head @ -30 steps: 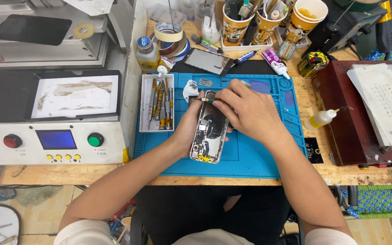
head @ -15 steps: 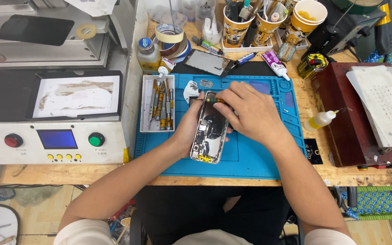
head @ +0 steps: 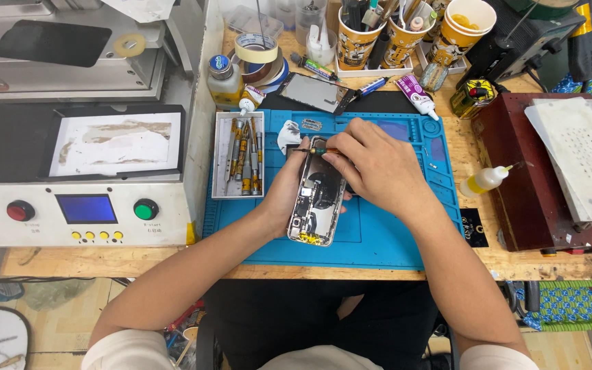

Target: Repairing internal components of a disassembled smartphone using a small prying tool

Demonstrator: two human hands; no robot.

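Your left hand [head: 283,188] cradles the opened phone [head: 314,199] from its left side, fingers wrapped around the edge and holding it tilted up off the blue mat [head: 378,236], which covers the middle of the tabletop [head: 515,264] near its front edge. The phone's back is off, so the dark parts and the small boards inside show. Your right hand [head: 372,164] sits over the phone's top end, fingers pinched tight around a small screwdriver [head: 313,151] that lies almost level, tip pointing left across the phone's upper edge.

Just left of your left hand, at the mat's left edge, a shallow tray of screwdrivers [head: 239,164] lies flat. Rolls of tape [head: 260,58] are stacked toward the back of the tabletop, with a spare screen [head: 314,91] just beside them on the right. Paper cups full of tools [head: 378,31] line the back edge. A small squeeze bottle [head: 486,181] lies on its side to the right of the mat, against the dark red box [head: 515,171]. A machine with red and green buttons [head: 80,209] fills the left end.
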